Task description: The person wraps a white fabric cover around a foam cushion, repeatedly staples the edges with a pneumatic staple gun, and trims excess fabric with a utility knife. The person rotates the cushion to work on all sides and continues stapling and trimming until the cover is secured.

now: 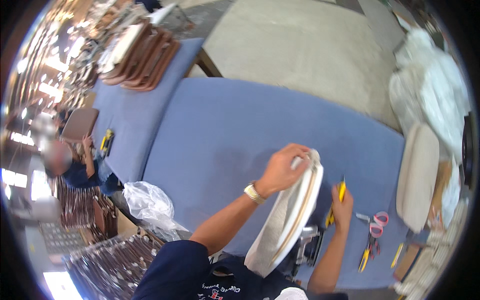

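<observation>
Tilted on its edge, a beige fabric-covered seat cushion [289, 225] leans against my body, its white padding and a tan board edge showing. My left hand [285, 171] is closed on the fabric at its upper end. A yellow utility knife [342, 190] is gripped in my right hand [343, 207], its blade pointing up and away, apart from the cushion. Between the cushion and my right forearm lies a metal staple gun [307, 244], partly hidden. To the right of that forearm are scissors with pink handles [376, 225] and yellow-handled pliers [366, 256].
The blue padded table [225, 130] spans the middle. A beige cushion [418, 175] lies at its right edge, near plastic bags [432, 85]. Brown cushions [145, 55] are stacked far left. Crumpled clear plastic [148, 202] sits left. A co-worker [87, 170] handles a brown cushion.
</observation>
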Demonstrator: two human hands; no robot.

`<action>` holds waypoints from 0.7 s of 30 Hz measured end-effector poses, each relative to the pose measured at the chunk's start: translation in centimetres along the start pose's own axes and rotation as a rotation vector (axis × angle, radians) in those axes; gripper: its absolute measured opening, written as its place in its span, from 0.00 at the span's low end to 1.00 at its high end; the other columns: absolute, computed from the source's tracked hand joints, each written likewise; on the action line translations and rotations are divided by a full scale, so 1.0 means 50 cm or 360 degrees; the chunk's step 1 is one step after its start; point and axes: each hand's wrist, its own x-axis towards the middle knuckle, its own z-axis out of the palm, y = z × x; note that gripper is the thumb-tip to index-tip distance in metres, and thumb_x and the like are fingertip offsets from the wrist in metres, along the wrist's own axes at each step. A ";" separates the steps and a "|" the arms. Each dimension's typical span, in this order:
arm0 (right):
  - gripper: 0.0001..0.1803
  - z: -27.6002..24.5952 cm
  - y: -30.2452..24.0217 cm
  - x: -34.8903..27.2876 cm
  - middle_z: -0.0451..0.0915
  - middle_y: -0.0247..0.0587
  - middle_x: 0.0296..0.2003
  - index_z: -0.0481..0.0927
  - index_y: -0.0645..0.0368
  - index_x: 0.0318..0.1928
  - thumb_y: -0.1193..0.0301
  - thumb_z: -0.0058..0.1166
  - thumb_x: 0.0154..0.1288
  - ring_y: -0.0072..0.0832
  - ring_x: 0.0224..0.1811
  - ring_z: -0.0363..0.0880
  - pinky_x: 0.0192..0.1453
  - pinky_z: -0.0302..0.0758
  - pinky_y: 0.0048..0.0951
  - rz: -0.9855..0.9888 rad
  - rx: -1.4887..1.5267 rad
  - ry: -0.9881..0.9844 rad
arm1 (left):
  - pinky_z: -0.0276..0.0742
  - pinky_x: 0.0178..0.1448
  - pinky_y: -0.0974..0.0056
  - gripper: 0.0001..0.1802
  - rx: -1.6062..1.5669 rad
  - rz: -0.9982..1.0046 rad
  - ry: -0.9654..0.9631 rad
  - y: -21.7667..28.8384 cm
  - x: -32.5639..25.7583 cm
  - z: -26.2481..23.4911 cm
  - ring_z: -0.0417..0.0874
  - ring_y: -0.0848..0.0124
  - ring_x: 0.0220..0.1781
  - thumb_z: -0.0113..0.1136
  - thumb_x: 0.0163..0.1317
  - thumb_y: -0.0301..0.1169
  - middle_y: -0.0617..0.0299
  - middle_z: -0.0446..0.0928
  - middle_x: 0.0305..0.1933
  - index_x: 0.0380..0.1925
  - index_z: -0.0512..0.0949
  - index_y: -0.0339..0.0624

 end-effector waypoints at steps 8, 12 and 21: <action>0.39 -0.056 0.074 -0.147 0.74 0.58 0.66 0.68 0.64 0.73 0.62 0.68 0.67 0.51 0.60 0.80 0.65 0.76 0.43 -0.0067 0.0003 -0.0077 | 0.79 0.56 0.59 0.32 -0.0403 -0.0598 -0.0707 -0.064 0.119 0.064 0.85 0.65 0.44 0.49 0.77 0.54 0.53 0.88 0.36 0.35 0.90 0.37; 0.60 0.040 -0.100 -0.330 0.62 0.59 0.77 0.41 0.57 0.84 0.66 0.70 0.63 0.44 0.70 0.75 0.63 0.80 0.40 -0.0159 0.0285 -0.0686 | 0.79 0.53 0.58 0.30 -0.0412 -0.0707 -0.0491 -0.096 0.089 0.080 0.84 0.63 0.36 0.51 0.74 0.50 0.53 0.87 0.31 0.25 0.89 0.38; 0.63 0.087 -0.187 -0.382 0.85 0.69 0.48 0.41 0.47 0.84 0.65 0.70 0.56 0.67 0.49 0.85 0.58 0.81 0.54 -0.0548 -0.0369 -0.0700 | 0.78 0.38 0.62 0.23 -0.0216 -0.0444 0.0563 0.063 -0.074 -0.219 0.78 0.71 0.25 0.56 0.72 0.39 0.59 0.82 0.23 0.24 0.87 0.34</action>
